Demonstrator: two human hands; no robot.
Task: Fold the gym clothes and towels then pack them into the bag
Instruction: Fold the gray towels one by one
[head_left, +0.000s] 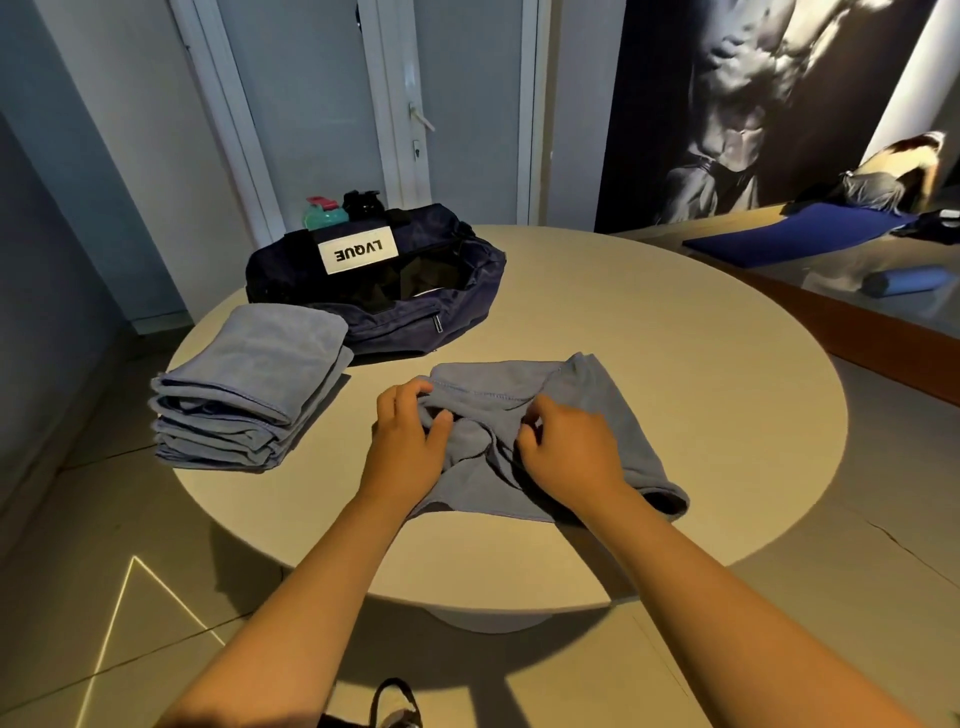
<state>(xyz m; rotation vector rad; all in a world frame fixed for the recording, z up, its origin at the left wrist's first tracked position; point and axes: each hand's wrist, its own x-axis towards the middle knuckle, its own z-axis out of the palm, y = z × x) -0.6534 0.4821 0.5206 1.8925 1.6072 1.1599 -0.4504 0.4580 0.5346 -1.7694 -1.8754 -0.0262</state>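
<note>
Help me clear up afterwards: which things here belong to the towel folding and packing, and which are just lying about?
Job: towel, gripped by left hand and right hand; folded stack; bag.
Lying about: teal bottle and black bottle behind the bag; blue mat; blue roll.

Bare table (649, 322) right of bag (374, 291); towel stack (249, 384) blocks left.

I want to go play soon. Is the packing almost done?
Partly. Done: a stack of folded towels sits on the table beside the open bag. In hand: the left hand and right hand both grip a rumpled blue towel, not yet folded flat. Left: finish that fold, then put everything in the bag; no blue towel shows inside it yet.
</note>
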